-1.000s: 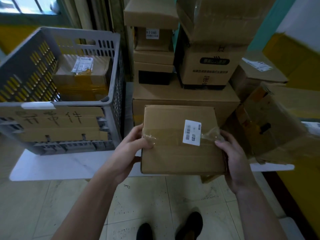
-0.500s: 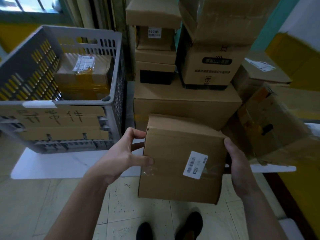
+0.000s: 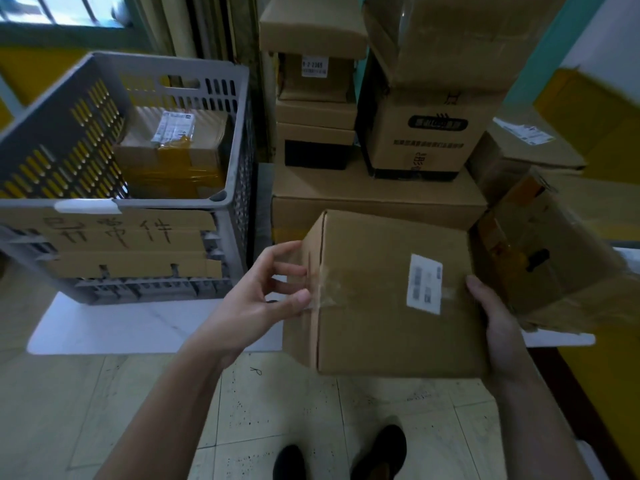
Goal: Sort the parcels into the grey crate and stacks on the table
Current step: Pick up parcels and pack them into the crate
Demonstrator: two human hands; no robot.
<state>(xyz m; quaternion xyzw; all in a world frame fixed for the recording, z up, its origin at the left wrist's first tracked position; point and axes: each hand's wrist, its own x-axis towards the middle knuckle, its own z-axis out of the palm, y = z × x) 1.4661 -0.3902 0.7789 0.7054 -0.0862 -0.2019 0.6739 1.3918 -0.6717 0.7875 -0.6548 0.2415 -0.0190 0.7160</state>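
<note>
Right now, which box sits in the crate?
The yellow-taped box, inside the crate; the held box and the stacks are outside it.

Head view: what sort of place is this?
Probably a parcel sorting or storage room: stacked cardboard boxes with shipping labels, a grey crate bearing a handwritten cardboard sign, and a barcode-labelled parcel being handled.

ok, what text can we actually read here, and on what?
"异常件": handwritten on the cardboard sign on the grey crate.
"9-2-2365": white label on a small box in the stack; its second line is unreadable.
Blurred: the shipping label on the held parcel; the black logo and print on the printed box.
Too small: the paper label on the parcel in the crate.
</note>
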